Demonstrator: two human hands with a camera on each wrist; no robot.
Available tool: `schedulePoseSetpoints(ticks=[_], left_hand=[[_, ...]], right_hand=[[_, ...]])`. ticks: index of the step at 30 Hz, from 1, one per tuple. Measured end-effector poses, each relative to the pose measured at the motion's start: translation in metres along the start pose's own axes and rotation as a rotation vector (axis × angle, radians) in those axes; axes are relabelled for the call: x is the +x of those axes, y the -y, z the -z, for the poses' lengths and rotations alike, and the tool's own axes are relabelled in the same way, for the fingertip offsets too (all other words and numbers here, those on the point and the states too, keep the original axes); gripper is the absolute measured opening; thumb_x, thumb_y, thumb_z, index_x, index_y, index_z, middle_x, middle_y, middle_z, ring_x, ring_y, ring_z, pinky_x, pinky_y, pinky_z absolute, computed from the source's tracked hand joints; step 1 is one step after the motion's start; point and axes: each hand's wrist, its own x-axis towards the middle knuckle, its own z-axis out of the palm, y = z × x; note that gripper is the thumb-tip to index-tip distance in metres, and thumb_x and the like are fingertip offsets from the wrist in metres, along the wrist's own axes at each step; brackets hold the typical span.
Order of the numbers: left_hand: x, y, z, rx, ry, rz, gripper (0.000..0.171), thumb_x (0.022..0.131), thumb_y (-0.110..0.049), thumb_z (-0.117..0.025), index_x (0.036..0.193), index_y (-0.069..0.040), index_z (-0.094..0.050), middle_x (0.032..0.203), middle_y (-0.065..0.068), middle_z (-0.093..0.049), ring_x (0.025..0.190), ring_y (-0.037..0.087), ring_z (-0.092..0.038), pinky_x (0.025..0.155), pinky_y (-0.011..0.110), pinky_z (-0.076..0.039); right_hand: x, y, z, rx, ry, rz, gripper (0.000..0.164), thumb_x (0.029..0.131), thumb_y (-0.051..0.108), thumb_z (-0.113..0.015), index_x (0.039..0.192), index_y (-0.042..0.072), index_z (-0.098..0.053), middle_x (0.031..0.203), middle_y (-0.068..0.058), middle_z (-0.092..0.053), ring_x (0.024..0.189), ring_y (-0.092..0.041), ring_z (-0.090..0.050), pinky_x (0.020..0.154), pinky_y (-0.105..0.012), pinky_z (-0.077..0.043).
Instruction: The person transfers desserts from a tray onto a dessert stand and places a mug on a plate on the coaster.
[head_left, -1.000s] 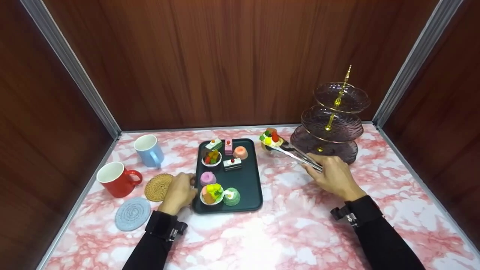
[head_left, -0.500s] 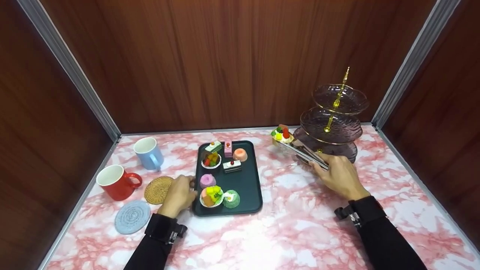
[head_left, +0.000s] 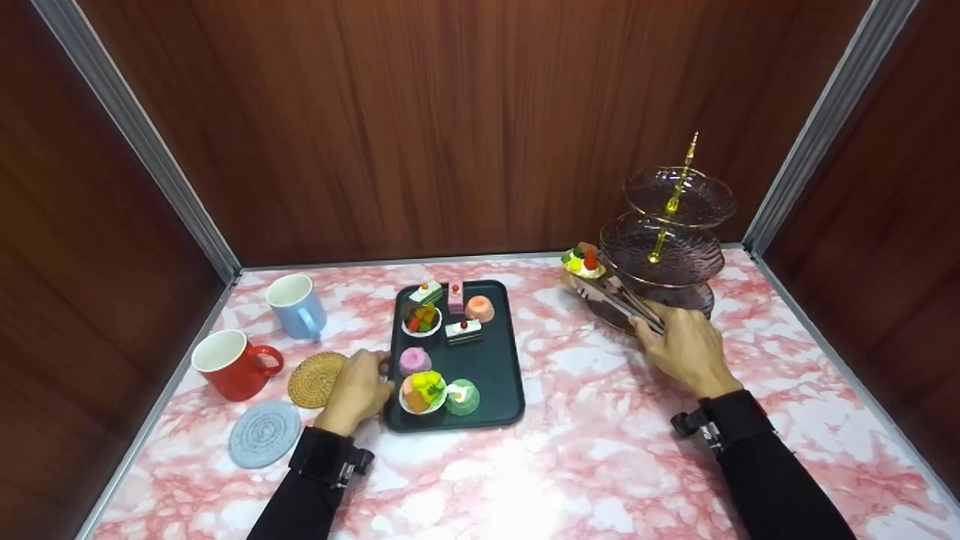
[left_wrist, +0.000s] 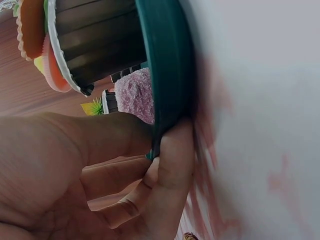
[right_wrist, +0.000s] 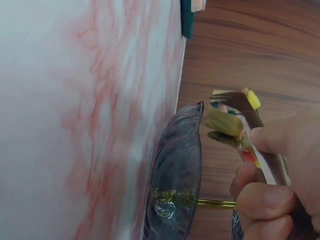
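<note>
My left hand [head_left: 358, 390] pinches the left edge of a dark green tray [head_left: 496, 367], thumb over the rim and fingers under it in the left wrist view. My right hand [head_left: 688, 351] grips metal tongs [head_left: 626, 301]. In their tips is a small fruit-topped tart [head_left: 583, 264], with white cream and red, yellow and green pieces. The tart is off the table, above the left side of the bottom plate [right_wrist: 175, 165] of a three-tier stand [head_left: 667, 251]. On the tray sit several small cakes, among them a fruit cup [head_left: 424, 391] and a pink one [head_left: 415, 361].
Left of the tray lie a woven tan coaster [head_left: 315, 379] and a grey-blue coaster [head_left: 264, 433]. Behind them stand a red mug [head_left: 236, 371] and a light blue mug [head_left: 295, 306]. Wooden panels [head_left: 480, 127] wall the table at the back and sides.
My right hand has moved the tongs and tart to the right, from beside the stand to over its bottom plate. The left hand stays at the tray's edge.
</note>
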Motion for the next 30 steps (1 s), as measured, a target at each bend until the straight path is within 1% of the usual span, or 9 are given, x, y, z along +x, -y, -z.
schedulePoseSetpoints(ticks=[4, 6, 10, 12, 16, 19, 23, 30], left_hand=[[-0.0003, 0.0002, 0.0007, -0.006, -0.002, -0.005, 0.044, 0.07, -0.008, -0.069, 0.113, -0.006, -0.065, 0.09, 0.008, -0.064, 0.083, 0.022, -0.055, 0.081, 0.037, -0.047], [-0.0006, 0.0001, 0.0009, -0.007, -0.002, -0.01, 0.043, 0.07, -0.007, -0.069, 0.112, -0.006, -0.066, 0.088, 0.008, -0.063, 0.082, 0.022, -0.055, 0.08, 0.037, -0.047], [-0.0011, 0.0, 0.0009, -0.005, -0.004, -0.01, 0.041, 0.07, -0.007, -0.068, 0.111, -0.007, -0.066, 0.087, 0.008, -0.062, 0.08, 0.022, -0.054, 0.077, 0.037, -0.046], [-0.0008, 0.0004, 0.0007, -0.004, -0.005, -0.012, 0.041, 0.069, -0.007, -0.068, 0.11, -0.007, -0.067, 0.087, 0.008, -0.062, 0.08, 0.021, -0.054, 0.077, 0.038, -0.046], [-0.0006, 0.0013, 0.0001, -0.007, -0.001, -0.013, 0.043, 0.07, -0.007, -0.069, 0.113, -0.006, -0.066, 0.089, 0.008, -0.063, 0.082, 0.022, -0.055, 0.08, 0.038, -0.046], [-0.0007, 0.0013, 0.0001, -0.009, -0.001, -0.014, 0.044, 0.07, -0.007, -0.069, 0.114, -0.006, -0.065, 0.089, 0.008, -0.063, 0.083, 0.022, -0.055, 0.08, 0.038, -0.046], [-0.0009, 0.0007, 0.0003, 0.004, -0.01, -0.021, 0.043, 0.069, -0.006, -0.068, 0.112, -0.006, -0.066, 0.086, 0.007, -0.063, 0.08, 0.022, -0.054, 0.078, 0.037, -0.046], [-0.0007, -0.0005, -0.0001, 0.012, -0.016, -0.029, 0.045, 0.069, -0.007, -0.069, 0.113, -0.005, -0.065, 0.086, 0.008, -0.064, 0.082, 0.023, -0.056, 0.08, 0.038, -0.047]], right_hand=[[-0.0004, -0.0021, -0.0003, -0.01, 0.006, -0.054, 0.029, 0.083, 0.045, -0.06, 0.109, 0.034, -0.067, 0.063, -0.004, -0.059, 0.064, -0.028, -0.06, 0.04, -0.038, -0.033], [-0.0005, -0.0029, -0.0011, -0.018, 0.004, -0.078, 0.027, 0.083, 0.045, -0.061, 0.106, 0.033, -0.068, 0.06, -0.004, -0.057, 0.063, -0.028, -0.06, 0.04, -0.039, -0.033], [-0.0003, -0.0042, -0.0037, -0.033, -0.016, -0.115, 0.02, 0.082, 0.046, -0.061, 0.09, 0.029, -0.069, 0.059, -0.004, -0.057, 0.062, -0.029, -0.06, 0.041, -0.04, -0.033], [-0.0004, -0.0044, -0.0046, -0.041, -0.028, -0.128, 0.021, 0.082, 0.046, -0.061, 0.087, 0.027, -0.068, 0.063, -0.006, -0.061, 0.063, -0.031, -0.061, 0.042, -0.042, -0.034], [-0.0017, -0.0042, -0.0049, -0.059, -0.041, -0.152, 0.025, 0.082, 0.045, -0.061, 0.089, 0.021, -0.068, 0.073, -0.014, -0.066, 0.065, -0.037, -0.062, 0.043, -0.046, -0.035], [-0.0028, -0.0031, -0.0049, -0.077, -0.052, -0.159, 0.024, 0.082, 0.043, -0.062, 0.083, 0.019, -0.067, 0.074, -0.018, -0.066, 0.064, -0.041, -0.061, 0.043, -0.049, -0.035], [-0.0044, -0.0017, -0.0065, -0.101, -0.074, -0.16, 0.023, 0.081, 0.04, -0.063, 0.076, 0.017, -0.064, 0.073, -0.021, -0.065, 0.063, -0.045, -0.059, 0.045, -0.053, -0.035], [-0.0052, -0.0011, -0.0093, -0.123, -0.098, -0.146, 0.026, 0.081, 0.037, -0.064, 0.081, 0.011, -0.064, 0.072, -0.024, -0.064, 0.062, -0.047, -0.058, 0.048, -0.056, -0.036]])
